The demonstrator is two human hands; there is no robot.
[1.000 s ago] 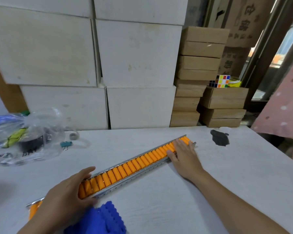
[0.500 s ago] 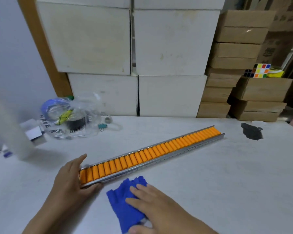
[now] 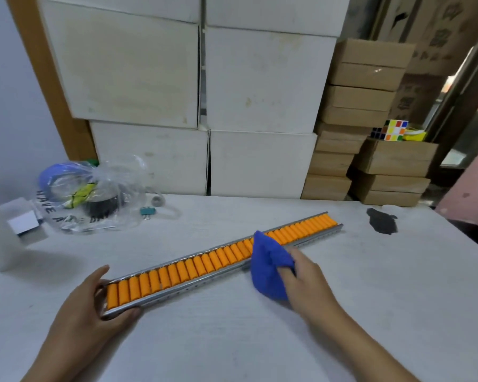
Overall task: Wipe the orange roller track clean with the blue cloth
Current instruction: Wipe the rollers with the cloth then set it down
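Two hands share the work in the head view. The left hand (image 3: 94,312) clasps the near end of the orange roller track (image 3: 221,256), thumb along the front rail and fingers (image 3: 101,274) curled behind the far one, probably to keep the track from sliding on the white bench (image 3: 342,312) under the wiping. The track lies diagonally, its far end reaching toward a dark stain (image 3: 382,221). The right hand (image 3: 307,279) grips the bunched blue cloth (image 3: 269,264), fingers clenched into its folds, and holds it against the rollers and front rail a little past the middle. Wiping looks barely begun. Behind, a clear plastic bag (image 3: 91,199) sits well clear.
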